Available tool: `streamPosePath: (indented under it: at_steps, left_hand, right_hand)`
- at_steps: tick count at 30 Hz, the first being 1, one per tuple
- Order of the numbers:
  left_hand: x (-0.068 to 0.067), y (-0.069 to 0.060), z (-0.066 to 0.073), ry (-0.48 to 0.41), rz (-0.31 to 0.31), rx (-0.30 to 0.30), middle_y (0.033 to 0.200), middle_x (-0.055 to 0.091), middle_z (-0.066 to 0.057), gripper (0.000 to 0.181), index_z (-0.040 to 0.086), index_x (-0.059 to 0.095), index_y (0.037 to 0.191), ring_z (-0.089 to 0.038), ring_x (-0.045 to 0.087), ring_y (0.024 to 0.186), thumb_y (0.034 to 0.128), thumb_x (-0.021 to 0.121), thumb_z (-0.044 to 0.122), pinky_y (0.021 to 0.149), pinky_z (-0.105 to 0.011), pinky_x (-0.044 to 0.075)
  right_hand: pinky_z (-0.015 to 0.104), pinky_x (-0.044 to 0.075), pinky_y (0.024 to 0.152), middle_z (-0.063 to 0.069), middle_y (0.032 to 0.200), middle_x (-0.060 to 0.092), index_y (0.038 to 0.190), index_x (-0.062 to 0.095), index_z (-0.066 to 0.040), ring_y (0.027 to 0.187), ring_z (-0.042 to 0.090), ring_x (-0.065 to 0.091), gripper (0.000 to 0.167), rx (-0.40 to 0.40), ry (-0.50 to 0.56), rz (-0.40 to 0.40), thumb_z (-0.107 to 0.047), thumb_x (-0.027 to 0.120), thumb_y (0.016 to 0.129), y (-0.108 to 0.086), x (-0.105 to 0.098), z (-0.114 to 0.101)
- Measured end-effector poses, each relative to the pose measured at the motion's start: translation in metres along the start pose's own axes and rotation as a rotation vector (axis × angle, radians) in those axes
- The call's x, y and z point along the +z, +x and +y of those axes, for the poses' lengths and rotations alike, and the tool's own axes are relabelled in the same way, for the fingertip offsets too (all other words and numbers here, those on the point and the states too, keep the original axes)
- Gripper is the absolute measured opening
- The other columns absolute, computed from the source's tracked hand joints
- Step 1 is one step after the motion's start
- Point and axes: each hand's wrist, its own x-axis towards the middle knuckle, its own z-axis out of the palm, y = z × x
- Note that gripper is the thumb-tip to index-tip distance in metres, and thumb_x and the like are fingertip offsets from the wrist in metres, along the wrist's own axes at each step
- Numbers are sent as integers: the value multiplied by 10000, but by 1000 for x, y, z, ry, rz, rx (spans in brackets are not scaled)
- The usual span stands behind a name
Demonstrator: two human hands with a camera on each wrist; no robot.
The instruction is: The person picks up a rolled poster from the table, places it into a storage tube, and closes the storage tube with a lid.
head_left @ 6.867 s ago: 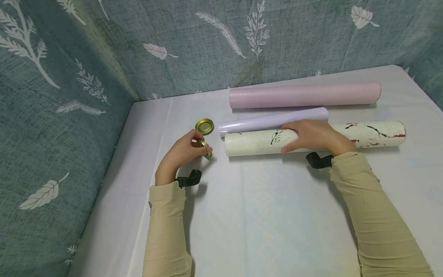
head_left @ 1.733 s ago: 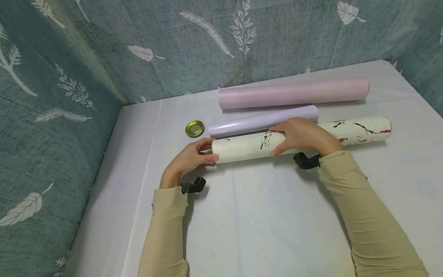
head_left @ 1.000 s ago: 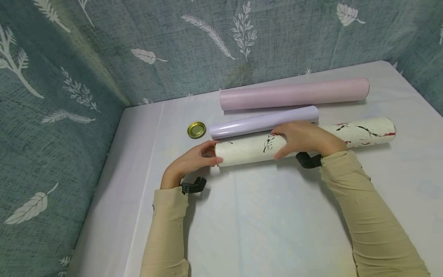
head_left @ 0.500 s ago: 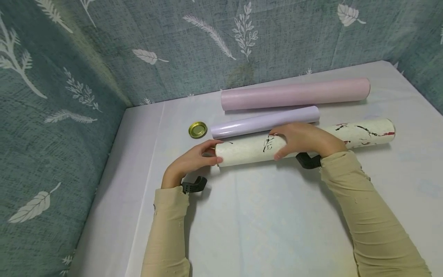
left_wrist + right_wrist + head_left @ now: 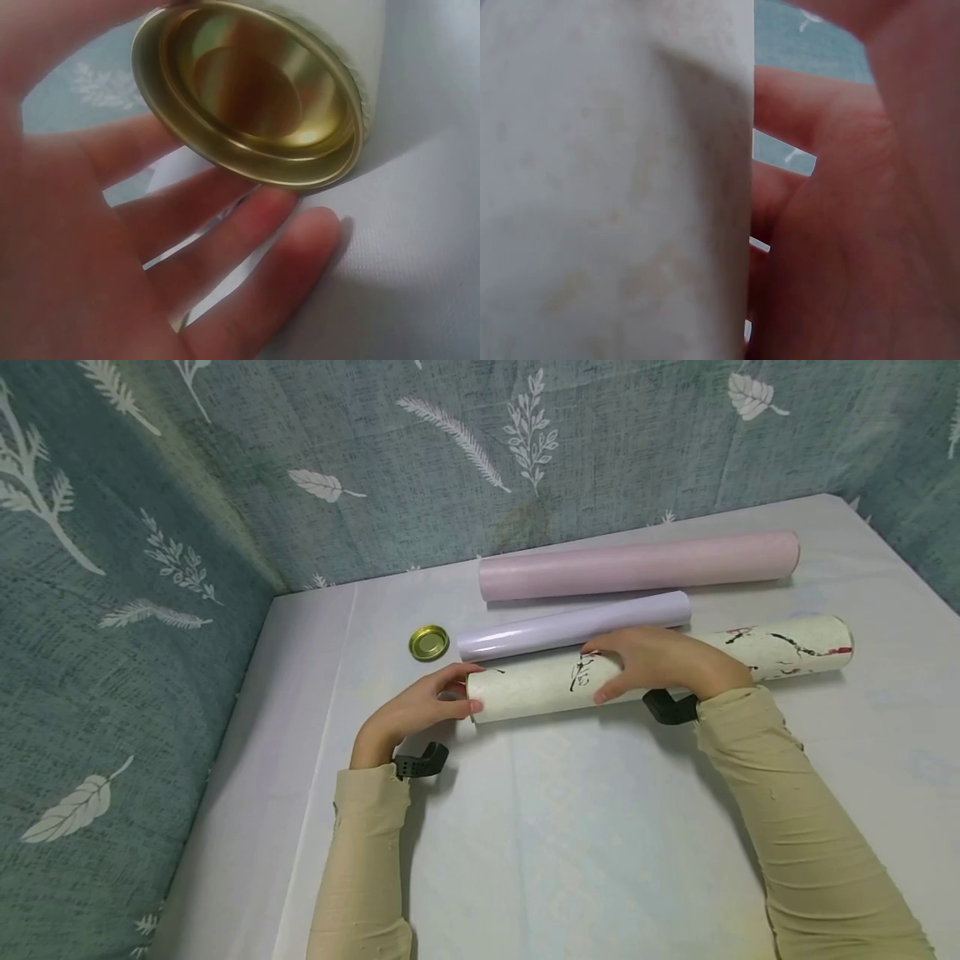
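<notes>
From my place I see that the left hand (image 5: 412, 706) grasps the gold metal cap (image 5: 247, 94) at the left end of the white painted tube (image 5: 525, 689), with fingertips reaching over onto the tube. The right hand (image 5: 656, 660) grips this tube from above, near its middle. The tube lies on the white cloth (image 5: 600, 827), just in front of the lavender tube (image 5: 573, 625).

In my judgement, the step is to seat the cap. I cannot tell if it is fully in. To do it well, I would hold the tube steady with the right hand and press the cap straight along the tube's length, evenly around the rim. If one side enters first, it may jam; a small turn could help. Squeezing the tube too hard could deform its mouth.
</notes>
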Motion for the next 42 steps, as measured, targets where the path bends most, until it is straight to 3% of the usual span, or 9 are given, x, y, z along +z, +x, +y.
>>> streamPosePath:
  at_steps: [5,10,15,21,24,27,34,37,42]
  left_hand:
    - [-2,-1,-1,47,26,-1,1047,562,20,534,356,461,1223,-136,518,954,751,605,562,836,-344,400]
    - [-5,-1,-3,19,92,6,1032,573,29,526,286,503,1208,-173,550,872,769,579,567,811,-345,411]
    - [-6,0,-4,-15,264,33,1001,593,19,444,164,566,1090,-170,561,892,817,554,514,789,-340,434]
    - [-6,6,-7,97,552,29,908,585,9,406,165,577,954,-146,527,866,812,538,543,780,-347,398]
    - [-2,8,-8,82,641,42,962,573,6,401,146,572,993,-144,517,913,815,563,505,792,-342,400]
    - [4,12,-8,-14,653,54,1059,553,-1,421,135,539,1100,-147,521,964,826,579,451,781,-310,443]
    - [15,19,-9,-194,583,37,1188,515,-49,470,100,482,1234,-179,569,966,864,561,378,752,-271,487]
    - [15,22,-10,-215,573,11,1190,518,-63,453,76,502,1219,-192,599,914,871,555,363,786,-290,474]
    - [17,27,-10,-167,566,-21,1199,490,-73,440,60,532,1181,-205,621,853,866,561,366,799,-324,454]
  right_hand:
    - [466,295,963,108,1277,481,1284,465,-100,1186,308,407,751,6,20,-6,-506,692,694,0,-3,-3]
    - [450,304,954,61,1228,526,1280,473,-123,1172,262,425,739,17,57,15,-526,679,697,-1,-5,-6]
    - [422,331,934,38,1173,555,1285,470,-129,1119,222,466,717,6,73,51,-534,651,722,0,-7,-7]
    - [422,354,907,63,1177,549,1280,470,-124,1099,230,482,652,25,81,111,-512,611,775,-4,-13,-9]
    - [418,350,910,53,1172,555,1282,467,-142,1101,218,482,620,20,76,161,-501,597,793,-5,-17,-11]
    - [415,347,907,43,1172,555,1290,454,-145,1106,209,480,605,11,82,218,-485,589,807,-8,-20,-11]
    - [435,306,938,83,1237,503,1317,414,-129,1158,254,428,588,-3,60,328,-434,572,840,-15,-35,-6]
    - [461,290,950,117,1290,451,1343,377,-116,1189,289,391,618,-1,4,321,-434,562,847,-12,-48,-2]
    - [504,242,976,173,1349,363,1353,354,-69,1242,351,302,624,-1,-108,261,-400,553,863,5,-63,9]
